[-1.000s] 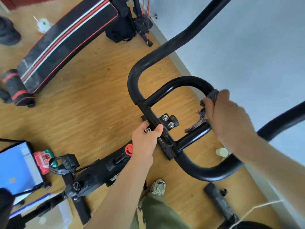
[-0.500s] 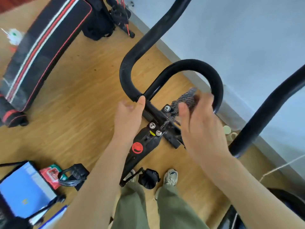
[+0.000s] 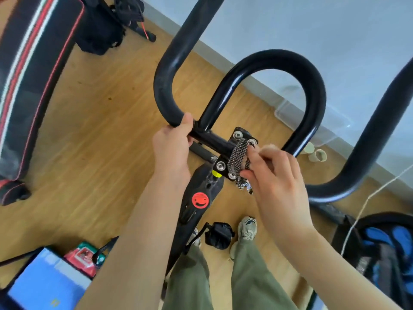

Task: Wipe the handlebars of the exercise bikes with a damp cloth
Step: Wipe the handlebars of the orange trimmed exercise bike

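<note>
The left hand (image 3: 172,148) curls round the one black tubular handlebar (image 3: 312,86), while the right hand (image 3: 277,182) pinches one checkered woven cloth (image 3: 238,156), its length running toward the person.

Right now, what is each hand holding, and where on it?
Left hand grips the handlebar at its left bend, beside the stem clamp. Right hand pinches the checked cloth near its middle, draped over that clamp.

Left grip (image 3: 172,151): bare forearm extended forward, fingers curled around the handlebar (image 3: 165,90), thumb on top. Right grip (image 3: 274,182): forearm angled inward, thumb and fingertips pinching the cloth (image 3: 240,156).
</note>
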